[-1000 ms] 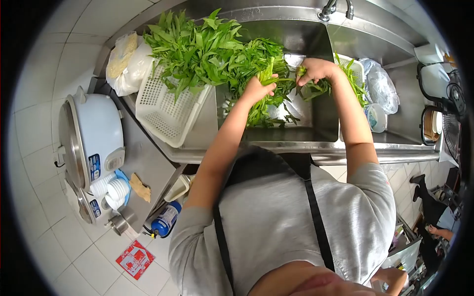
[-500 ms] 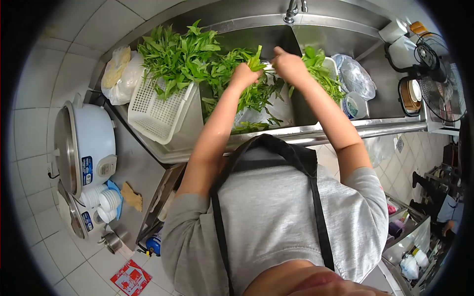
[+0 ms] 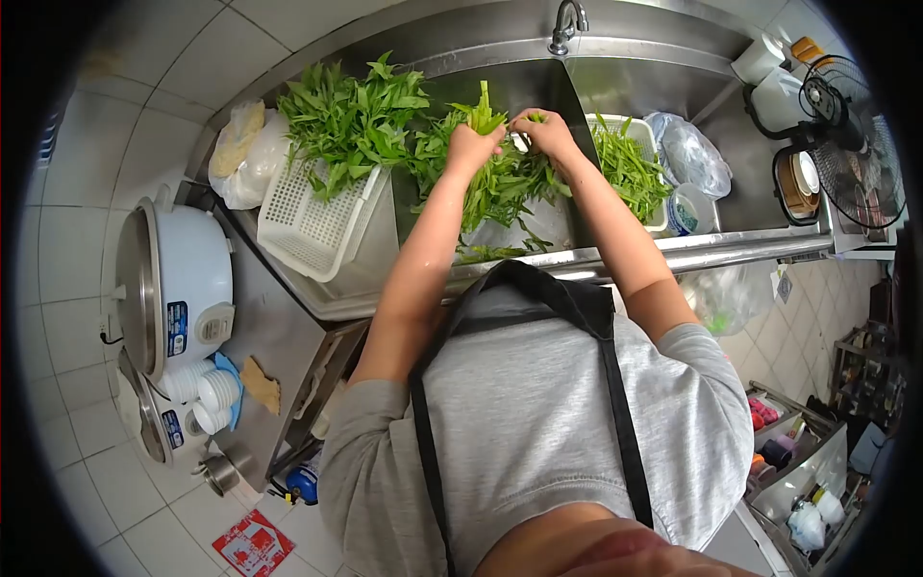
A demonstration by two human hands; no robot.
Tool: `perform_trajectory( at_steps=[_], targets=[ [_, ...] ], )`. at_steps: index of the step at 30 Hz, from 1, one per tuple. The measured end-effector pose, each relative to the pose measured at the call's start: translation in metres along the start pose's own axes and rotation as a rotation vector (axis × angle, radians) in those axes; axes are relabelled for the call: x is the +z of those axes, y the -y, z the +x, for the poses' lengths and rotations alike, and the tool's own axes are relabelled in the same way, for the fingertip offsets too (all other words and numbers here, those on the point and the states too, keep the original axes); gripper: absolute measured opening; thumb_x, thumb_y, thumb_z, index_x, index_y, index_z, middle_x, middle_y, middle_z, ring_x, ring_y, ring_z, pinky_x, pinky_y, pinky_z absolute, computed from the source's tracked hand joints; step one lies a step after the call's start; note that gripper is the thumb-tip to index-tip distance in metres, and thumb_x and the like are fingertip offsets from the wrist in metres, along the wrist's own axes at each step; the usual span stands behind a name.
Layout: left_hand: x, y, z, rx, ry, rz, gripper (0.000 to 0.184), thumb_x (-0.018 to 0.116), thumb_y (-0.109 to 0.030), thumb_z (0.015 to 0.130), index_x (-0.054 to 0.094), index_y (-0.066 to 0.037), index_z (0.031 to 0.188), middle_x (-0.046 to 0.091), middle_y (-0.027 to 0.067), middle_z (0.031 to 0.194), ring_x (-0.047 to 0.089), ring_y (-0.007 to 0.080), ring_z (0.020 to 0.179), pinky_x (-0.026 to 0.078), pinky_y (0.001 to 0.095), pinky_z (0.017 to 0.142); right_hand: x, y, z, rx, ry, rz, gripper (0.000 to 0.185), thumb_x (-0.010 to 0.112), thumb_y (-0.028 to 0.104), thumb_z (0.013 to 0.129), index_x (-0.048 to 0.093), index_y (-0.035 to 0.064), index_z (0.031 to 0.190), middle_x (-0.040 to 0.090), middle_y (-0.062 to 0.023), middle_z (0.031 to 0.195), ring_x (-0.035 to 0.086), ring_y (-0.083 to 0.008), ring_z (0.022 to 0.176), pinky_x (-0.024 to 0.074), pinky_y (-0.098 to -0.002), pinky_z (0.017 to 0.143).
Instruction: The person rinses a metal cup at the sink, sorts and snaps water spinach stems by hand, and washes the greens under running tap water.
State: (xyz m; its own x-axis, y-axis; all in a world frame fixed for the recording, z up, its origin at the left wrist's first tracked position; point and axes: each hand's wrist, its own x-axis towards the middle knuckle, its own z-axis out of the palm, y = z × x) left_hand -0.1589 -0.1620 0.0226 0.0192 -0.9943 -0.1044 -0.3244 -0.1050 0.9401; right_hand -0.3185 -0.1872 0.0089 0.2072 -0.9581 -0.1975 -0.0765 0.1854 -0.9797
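In the head view, my left hand (image 3: 471, 151) is closed round a bunch of leafy greens (image 3: 485, 113), stalks pointing up and leaves hanging below. My right hand (image 3: 546, 135) is beside it, fingers pinched at a bit of green. A small bright white thing (image 3: 520, 142) shows between the hands; I cannot make out what it is. Both hands are above the steel sink basin (image 3: 510, 82), where more loose greens lie. Leafy tops (image 3: 356, 111) are heaped over a white perforated basket (image 3: 312, 216) on the left. Cut green stems (image 3: 627, 168) fill another white basket (image 3: 660, 217) on the right.
A faucet (image 3: 567, 27) rises behind the sink. Right of the stems are a clear plastic bag (image 3: 694, 154), a plastic tub (image 3: 687, 210) and a fan (image 3: 851, 144). A large rice cooker (image 3: 183, 284) and stacked white bowls (image 3: 213, 389) stand on the left.
My right hand has drawn back from the divider side and turned its fingers toward the left hand. The greens over the right basket's left edge no longer trail toward the right hand.
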Motion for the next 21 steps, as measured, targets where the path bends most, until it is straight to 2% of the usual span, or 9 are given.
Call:
perform_trajectory(
  at_steps=[1, 4, 6, 8, 10, 12, 14, 17, 21],
  targets=[
    [0.001, 0.0, 0.001, -0.018, -0.022, 0.012, 0.022, 0.065, -0.019, 0.074, 0.062, 0.001, 0.081, 0.064, 0.0061, 0.07, 0.061, 0.0131, 0.054, 0.046, 0.0265, 0.053, 0.004, 0.0, -0.002, 0.011, -0.027, 0.167, 0.01, 0.059, 0.015, 0.075, 0.063, 0.0061, 0.077, 0.059, -0.0019, 0.07, 0.042, -0.0076, 0.043, 0.0312, -0.0223, 0.04],
    [0.0, 0.002, 0.0, -0.051, -0.041, -0.052, 0.021, 0.064, -0.019, 0.073, 0.063, 0.001, 0.08, 0.065, 0.0067, 0.071, 0.062, 0.0144, 0.054, 0.046, 0.0268, 0.055, -0.017, -0.008, 0.009, -0.041, -0.12, 0.529, 0.009, 0.057, 0.013, 0.076, 0.061, 0.0051, 0.08, 0.059, -0.0022, 0.071, 0.04, -0.0087, 0.041, 0.0335, -0.0229, 0.04],
    [-0.006, 0.004, 0.001, -0.061, -0.041, -0.125, 0.021, 0.064, -0.019, 0.074, 0.063, 0.001, 0.08, 0.065, 0.0063, 0.072, 0.061, 0.0144, 0.054, 0.047, 0.0265, 0.055, -0.036, 0.01, 0.004, -0.099, -0.137, 0.515, 0.012, 0.057, 0.017, 0.079, 0.058, 0.0053, 0.084, 0.06, -0.0032, 0.071, 0.038, -0.0066, 0.041, 0.0342, -0.0222, 0.04],
    [-0.012, 0.002, 0.0, -0.012, 0.015, -0.242, 0.022, 0.064, -0.015, 0.075, 0.061, 0.002, 0.088, 0.063, 0.0085, 0.077, 0.059, 0.0143, 0.059, 0.046, 0.0251, 0.055, -0.051, 0.024, 0.001, -0.175, -0.088, 0.307, 0.016, 0.058, 0.022, 0.08, 0.058, 0.007, 0.084, 0.061, -0.0045, 0.074, 0.037, -0.0054, 0.04, 0.0324, -0.0216, 0.04],
    [-0.011, -0.004, 0.001, 0.009, 0.051, -0.222, 0.022, 0.063, -0.013, 0.076, 0.06, 0.002, 0.091, 0.063, 0.0087, 0.079, 0.059, 0.0144, 0.062, 0.047, 0.0257, 0.055, -0.052, 0.032, -0.005, -0.11, -0.004, 0.047, 0.023, 0.06, 0.026, 0.08, 0.06, 0.0054, 0.09, 0.062, -0.0065, 0.076, 0.047, -0.0077, 0.047, 0.0392, -0.0226, 0.047],
    [-0.008, -0.017, -0.001, 0.075, 0.138, -0.324, 0.021, 0.063, -0.012, 0.077, 0.06, 0.002, 0.091, 0.063, 0.0083, 0.078, 0.059, 0.0145, 0.061, 0.047, 0.0258, 0.056, -0.031, 0.034, -0.01, -0.429, 0.153, -0.302, 0.029, 0.062, 0.028, 0.078, 0.061, 0.0039, 0.094, 0.063, -0.0087, 0.076, 0.057, -0.0134, 0.061, 0.0449, -0.0263, 0.059],
    [-0.004, -0.026, 0.0, 0.083, 0.157, -0.315, 0.022, 0.063, -0.012, 0.076, 0.059, 0.002, 0.093, 0.063, 0.0087, 0.083, 0.058, 0.0152, 0.063, 0.048, 0.0264, 0.059, -0.023, 0.044, -0.016, -0.514, 0.096, -0.555, 0.023, 0.063, 0.026, 0.075, 0.063, 0.0073, 0.089, 0.062, -0.0147, 0.077, 0.06, -0.0257, 0.072, 0.0454, -0.0326, 0.068],
    [-0.003, -0.037, -0.001, 0.151, 0.203, -0.411, 0.027, 0.062, -0.009, 0.076, 0.057, 0.002, 0.1, 0.059, 0.0114, 0.101, 0.059, 0.018, 0.074, 0.05, 0.0289, 0.065, -0.037, 0.06, -0.024, -0.56, -0.067, -0.6, 0.017, 0.061, 0.023, 0.076, 0.063, 0.0088, 0.085, 0.062, -0.015, 0.077, 0.06, -0.0282, 0.071, 0.0461, -0.0339, 0.066],
    [-0.014, -0.038, 0.003, 0.18, 0.122, -0.678, 0.029, 0.059, -0.003, 0.073, 0.056, 0.003, 0.101, 0.058, 0.0125, 0.103, 0.061, 0.022, 0.076, 0.049, 0.0315, 0.068, -0.094, 0.084, -0.044, -0.476, -0.397, -0.713, 0.019, 0.062, 0.026, 0.076, 0.062, 0.0099, 0.086, 0.062, -0.017, 0.078, 0.06, -0.0327, 0.073, 0.0463, -0.0372, 0.066]
  ],
)
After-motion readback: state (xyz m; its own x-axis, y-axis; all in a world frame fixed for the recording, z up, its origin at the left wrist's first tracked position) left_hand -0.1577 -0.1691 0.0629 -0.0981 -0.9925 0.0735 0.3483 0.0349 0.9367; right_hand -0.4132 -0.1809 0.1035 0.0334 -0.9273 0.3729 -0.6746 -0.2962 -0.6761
